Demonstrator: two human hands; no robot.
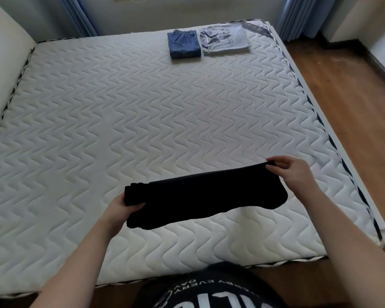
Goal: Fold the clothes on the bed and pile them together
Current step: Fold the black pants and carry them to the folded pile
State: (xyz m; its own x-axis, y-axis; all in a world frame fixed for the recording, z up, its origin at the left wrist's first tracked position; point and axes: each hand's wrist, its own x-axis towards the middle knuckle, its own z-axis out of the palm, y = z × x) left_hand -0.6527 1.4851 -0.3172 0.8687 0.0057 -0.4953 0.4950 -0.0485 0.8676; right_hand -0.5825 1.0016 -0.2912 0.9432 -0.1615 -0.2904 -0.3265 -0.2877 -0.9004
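From your head camera, the bed (142, 112) fills most of what you see: a bare white mattress quilted in a wavy zigzag stitch, edged with dark-and-white piping along its sides. A pale padded headboard (2, 63) rises along the left, blue curtains (80, 16) hang at both far corners against a light wall, and a brown wooden floor (347, 90) runs down the right side. At the far edge of the mattress two folded garments lie side by side, touching or nearly so: dark blue jeans (184, 44) with an elastic waistband turned up, and to their right a flat, pale blue folded piece (225, 40) with a faded washed pattern. Nothing lies between those two and what you hold near you. Your left hand (120, 210) curls round the bunched left end of a black garment (205, 196), thumb on top; your right hand (293, 172) pinches the upper right corner between thumb and fingertips. The black garment stretches between your hands as a long, narrow, matte band, tilted up towards the right, its lower edge sagging close to the mattress; whether it touches there you cannot tell. At the bottom edge, your dark shirt (209, 290) with white printed lettering shows.
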